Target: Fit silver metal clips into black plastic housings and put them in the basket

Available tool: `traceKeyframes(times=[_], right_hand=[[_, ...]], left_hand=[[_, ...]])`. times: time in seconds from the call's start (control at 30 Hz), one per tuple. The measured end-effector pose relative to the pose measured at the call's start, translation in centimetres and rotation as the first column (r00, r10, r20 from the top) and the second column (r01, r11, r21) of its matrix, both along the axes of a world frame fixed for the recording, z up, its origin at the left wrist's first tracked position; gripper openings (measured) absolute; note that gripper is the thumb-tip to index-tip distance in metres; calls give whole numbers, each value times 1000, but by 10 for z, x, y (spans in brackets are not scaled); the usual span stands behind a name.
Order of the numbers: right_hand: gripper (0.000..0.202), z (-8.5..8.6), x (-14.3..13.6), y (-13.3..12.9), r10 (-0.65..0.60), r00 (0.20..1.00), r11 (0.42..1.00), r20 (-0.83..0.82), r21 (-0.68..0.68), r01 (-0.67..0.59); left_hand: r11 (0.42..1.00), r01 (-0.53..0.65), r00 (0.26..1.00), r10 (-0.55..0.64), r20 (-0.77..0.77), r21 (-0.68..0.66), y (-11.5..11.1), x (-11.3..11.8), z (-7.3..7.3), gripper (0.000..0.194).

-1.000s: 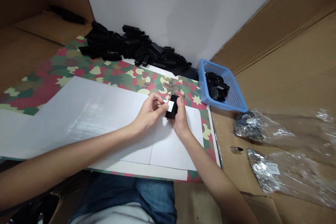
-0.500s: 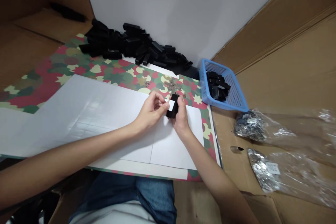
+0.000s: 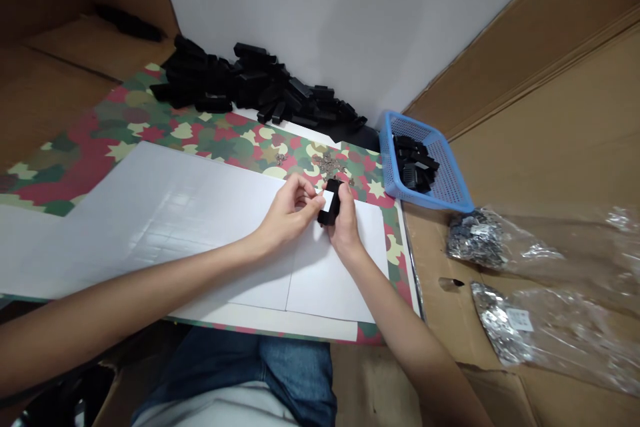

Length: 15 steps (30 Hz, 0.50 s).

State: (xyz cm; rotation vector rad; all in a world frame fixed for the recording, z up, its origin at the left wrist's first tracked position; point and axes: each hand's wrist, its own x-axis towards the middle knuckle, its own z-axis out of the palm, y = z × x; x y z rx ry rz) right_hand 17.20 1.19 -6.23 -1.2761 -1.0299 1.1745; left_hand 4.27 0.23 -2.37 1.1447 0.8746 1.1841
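Observation:
A small black block (image 3: 331,212) with a white patch (image 3: 328,201) on its face is held above the white sheets (image 3: 330,267). My right hand (image 3: 346,223) is closed around its right side, thumb along the edge. My left hand (image 3: 296,205) has thumb and forefinger pinched at the left edge of the white patch; whether they grip it or the block is too small to tell. Just beyond the block, small metal pieces (image 3: 329,163) lie scattered on the patterned cover (image 3: 210,137).
Many black parts (image 3: 250,83) are heaped along the wall. At the right stands a blue basket (image 3: 453,173) holding more black parts. Two clear bags (image 3: 477,240) (image 3: 505,330) of shiny metal pieces lie on cardboard (image 3: 430,240) to the right.

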Motion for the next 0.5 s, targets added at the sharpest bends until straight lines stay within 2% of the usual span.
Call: traceKeyframes(times=[0.1,0.17,0.3,0.43,0.5], right_hand=[[48,3,-2,-1,-53,998,998,-34,28,54],[46,7,-3,-2,-50,995,998,-91,17,52],[44,14,-6,-4,-17,969,998,-248,-66,1],[44,21,-6,-3,-1,944,987,-329,-150,-51],[43,25,-5,-3,37,935,977,-353,-184,-108]], left_hand=[[999,0,998,3,-57,42,0,0,-1,18],[993,-10,992,24,-121,117,0,-1,-1,15],[959,-1,974,65,-217,284,-1,-2,-2,11],[936,13,960,87,-267,352,-3,-3,-1,10],[919,8,950,115,-289,394,-4,-5,0,18]])
